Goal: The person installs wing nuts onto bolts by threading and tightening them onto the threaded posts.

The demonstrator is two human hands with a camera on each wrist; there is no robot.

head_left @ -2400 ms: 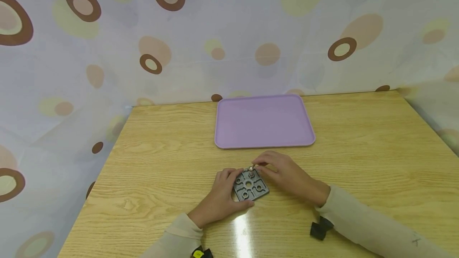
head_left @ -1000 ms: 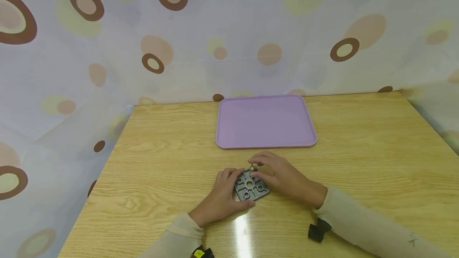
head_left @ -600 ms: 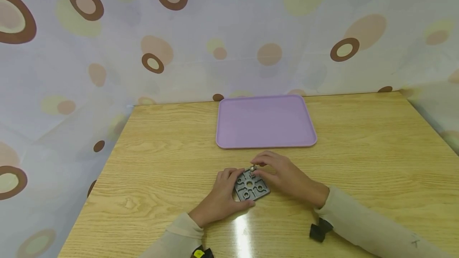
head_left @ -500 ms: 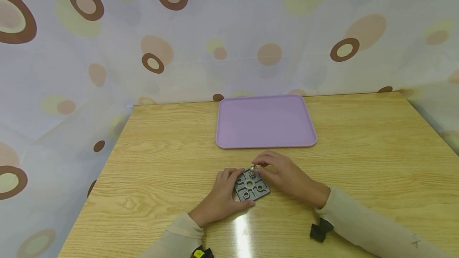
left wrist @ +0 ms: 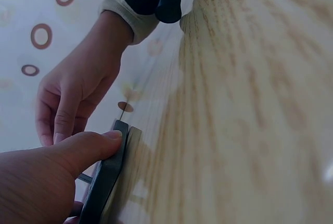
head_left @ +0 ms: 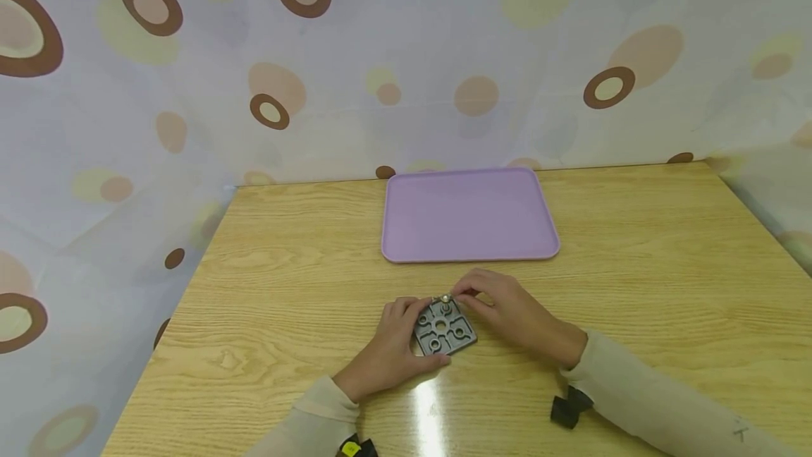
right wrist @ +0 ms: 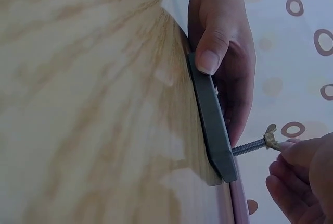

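A square grey metal plate [head_left: 442,336] with ring-shaped bosses and a hole in its centre is held by my left hand [head_left: 388,355], fingers on its far edge and thumb along its near edge. From its far corner rises a threaded bolt [right wrist: 248,147], clearly seen in the right wrist view. On the bolt's upper end sits a brass-coloured wing nut [right wrist: 270,138]. The thumb and forefinger of my right hand [head_left: 510,312] pinch one wing of it from the right. In the left wrist view the plate's edge [left wrist: 106,177] hides most of the bolt.
Behind the hands a shallow purple tray [head_left: 469,217] lies on the wooden table [head_left: 285,259]. A patterned cloth [head_left: 406,34] hangs along the back and sides. Black wrist devices [head_left: 569,406] sit on both sleeves.
My right thumb and fingers have shifted back and forth around the wing nut and now sit to its right. The wing nut's wings have turned sideways. My left hand and the plate stay in place.
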